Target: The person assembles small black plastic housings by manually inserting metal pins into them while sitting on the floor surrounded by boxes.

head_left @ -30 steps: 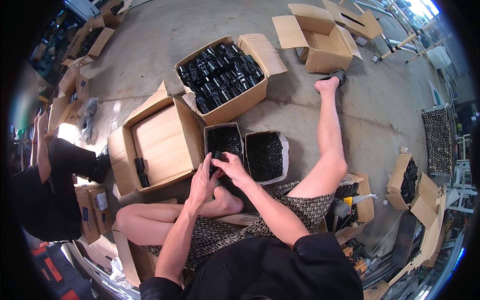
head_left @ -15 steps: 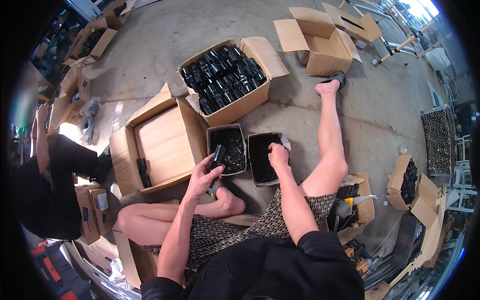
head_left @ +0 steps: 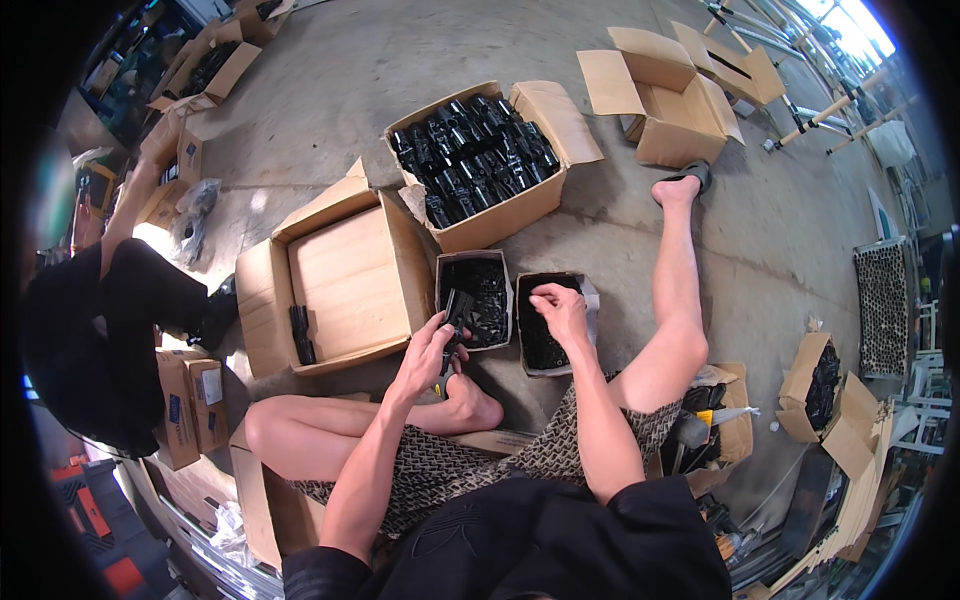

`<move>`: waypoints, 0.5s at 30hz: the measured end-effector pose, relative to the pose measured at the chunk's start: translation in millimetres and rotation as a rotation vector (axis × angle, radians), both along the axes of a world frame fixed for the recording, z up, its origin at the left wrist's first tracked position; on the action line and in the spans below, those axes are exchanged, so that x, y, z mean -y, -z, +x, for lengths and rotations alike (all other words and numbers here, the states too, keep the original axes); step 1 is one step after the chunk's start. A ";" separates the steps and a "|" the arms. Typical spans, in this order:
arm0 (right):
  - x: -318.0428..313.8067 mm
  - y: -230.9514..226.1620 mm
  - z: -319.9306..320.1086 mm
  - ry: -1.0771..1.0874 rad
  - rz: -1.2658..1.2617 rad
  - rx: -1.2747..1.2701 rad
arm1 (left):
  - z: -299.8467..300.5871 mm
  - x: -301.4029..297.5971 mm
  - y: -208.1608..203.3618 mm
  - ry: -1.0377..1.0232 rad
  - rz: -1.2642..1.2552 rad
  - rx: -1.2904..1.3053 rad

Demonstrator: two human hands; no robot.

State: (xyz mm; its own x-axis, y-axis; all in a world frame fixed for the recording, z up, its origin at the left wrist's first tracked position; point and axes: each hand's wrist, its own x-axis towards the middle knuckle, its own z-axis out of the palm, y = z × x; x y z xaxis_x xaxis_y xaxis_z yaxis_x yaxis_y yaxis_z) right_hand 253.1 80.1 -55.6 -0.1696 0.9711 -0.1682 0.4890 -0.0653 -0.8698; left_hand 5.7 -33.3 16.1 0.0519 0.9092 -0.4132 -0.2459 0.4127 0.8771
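I sit on the concrete floor with two small boxes in front of me. My left hand [head_left: 432,350] grips a black plastic part [head_left: 457,308] over the near edge of the left small box [head_left: 474,301], which is full of black parts. My right hand [head_left: 560,306] reaches into the right small box [head_left: 546,322] with its fingers pinched among small black pieces; what it holds cannot be made out. My right leg stretches out past that box.
A large carton [head_left: 487,165] packed with black parts stands behind the small boxes. To the left is an open carton [head_left: 335,280] with a cardboard sheet and one black part. Another person in black [head_left: 110,330] crouches at far left. More cartons stand around.
My hands have come apart: the right one moved from the left small box into the right one, while the left hand stayed by the left box with the black part.
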 end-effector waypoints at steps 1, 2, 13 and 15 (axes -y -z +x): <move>3.0 -22.4 -12.6 -0.010 -0.031 -0.198 | 0.1 -0.2 2.8 -0.017 0.010 -0.047; 8.1 -43.7 -25.0 -0.063 -0.062 -0.300 | 0.8 -1.2 6.0 -0.033 0.020 -0.093; 42.8 -92.6 -85.5 -0.236 0.083 -0.353 | 8.2 0.7 -4.3 -0.122 0.158 -0.313; 44.8 -91.4 -86.2 -0.224 0.129 -0.326 | 8.8 -2.8 -7.6 -0.113 0.162 -0.372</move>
